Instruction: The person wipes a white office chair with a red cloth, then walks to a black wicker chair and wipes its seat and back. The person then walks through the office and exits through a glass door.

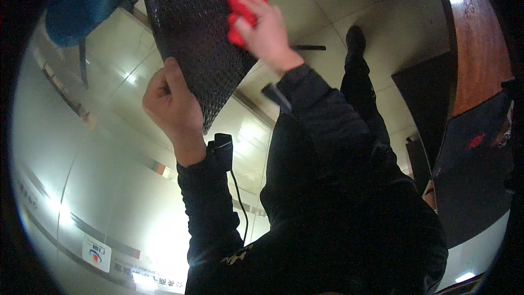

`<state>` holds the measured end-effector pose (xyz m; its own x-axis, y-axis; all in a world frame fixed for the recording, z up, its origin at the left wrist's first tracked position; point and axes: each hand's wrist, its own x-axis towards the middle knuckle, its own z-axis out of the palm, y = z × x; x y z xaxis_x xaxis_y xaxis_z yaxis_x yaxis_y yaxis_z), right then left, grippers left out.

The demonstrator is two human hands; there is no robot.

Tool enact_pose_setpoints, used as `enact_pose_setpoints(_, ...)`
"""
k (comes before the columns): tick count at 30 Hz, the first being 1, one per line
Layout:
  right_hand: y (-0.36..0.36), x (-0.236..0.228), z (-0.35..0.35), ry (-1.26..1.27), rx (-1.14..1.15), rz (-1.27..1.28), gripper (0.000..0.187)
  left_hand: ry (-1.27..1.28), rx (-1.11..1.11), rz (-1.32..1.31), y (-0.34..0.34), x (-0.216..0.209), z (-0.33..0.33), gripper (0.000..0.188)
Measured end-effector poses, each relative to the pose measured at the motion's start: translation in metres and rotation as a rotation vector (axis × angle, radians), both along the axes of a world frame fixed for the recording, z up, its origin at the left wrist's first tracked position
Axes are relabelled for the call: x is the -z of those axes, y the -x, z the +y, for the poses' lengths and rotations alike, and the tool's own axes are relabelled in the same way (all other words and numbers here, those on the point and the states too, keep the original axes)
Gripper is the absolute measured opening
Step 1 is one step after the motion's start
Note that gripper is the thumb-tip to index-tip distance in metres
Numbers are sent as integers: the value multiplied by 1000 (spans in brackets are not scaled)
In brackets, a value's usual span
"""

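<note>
A black panel with a dimpled, woven-looking surface (194,33) tilts across the upper middle; it looks like part of a chair, though its far end runs out of view. At its left edge my left hand (173,104) is closed, thumb along the near face and fingers curled. My right hand (267,33), slightly blurred, presses a bunched red cloth (243,3) against the panel's right side. The cloth covers part of that edge. A small black device (221,150) with a cable sits at my left wrist.
Thin dark legs (311,47) stick out right of the panel over the tiled floor (327,0). A blue chair (82,8) stands upper left. Along the lower left runs a shiny glass partition (82,180). A brown wooden surface (480,49) borders the right. My shoe (355,41) rests on the floor.
</note>
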<state>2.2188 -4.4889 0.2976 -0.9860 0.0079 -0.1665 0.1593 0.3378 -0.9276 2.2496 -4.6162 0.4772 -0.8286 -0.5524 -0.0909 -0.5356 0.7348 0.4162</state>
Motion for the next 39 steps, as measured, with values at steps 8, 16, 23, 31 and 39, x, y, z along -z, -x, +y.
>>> enact_pose_setpoints(8,-35,-49,-4,176,-80,101,50,-55,82,16,4,2,4,60)
enact_pose_setpoints(16,-115,-27,-9,73,3,49,52,-44,100,-14,3,2,26,62)
enact_pose_setpoints(23,-116,36,6,150,193,-54,51,-49,166,27,-4,-2,40,59)
enact_pose_setpoints(31,-111,-60,20,219,-13,165,57,-11,380,-22,-36,3,20,44)
enact_pose_setpoints(39,-125,-50,18,201,-52,205,59,-259,411,261,-134,64,-20,77)
